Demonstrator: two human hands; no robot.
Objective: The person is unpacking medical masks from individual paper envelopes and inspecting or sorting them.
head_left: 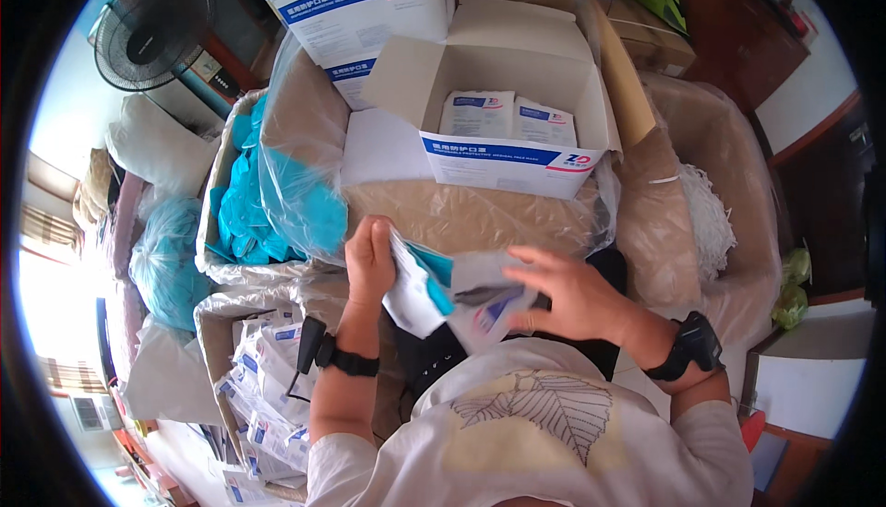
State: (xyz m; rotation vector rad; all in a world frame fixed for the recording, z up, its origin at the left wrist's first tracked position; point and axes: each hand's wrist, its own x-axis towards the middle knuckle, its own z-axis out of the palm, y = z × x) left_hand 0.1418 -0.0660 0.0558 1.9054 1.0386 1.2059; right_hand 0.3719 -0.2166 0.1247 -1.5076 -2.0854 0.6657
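My left hand (369,258) grips the top edge of a flat white pouch (413,299) with a teal mask (436,278) showing at its mouth. My right hand (568,295), fingers spread, presses on a second white and blue printed pouch (489,304) just to the right of the first. Both hands work close to my chest, above my lap. Each wrist wears a black band.
An open white and blue carton (503,161) holding sealed packets stands ahead on a plastic-covered box. Teal masks fill a clear bag (254,202) at left. A box of finished white packets (263,369) sits at lower left. White elastic strips (706,216) lie in a bag at right.
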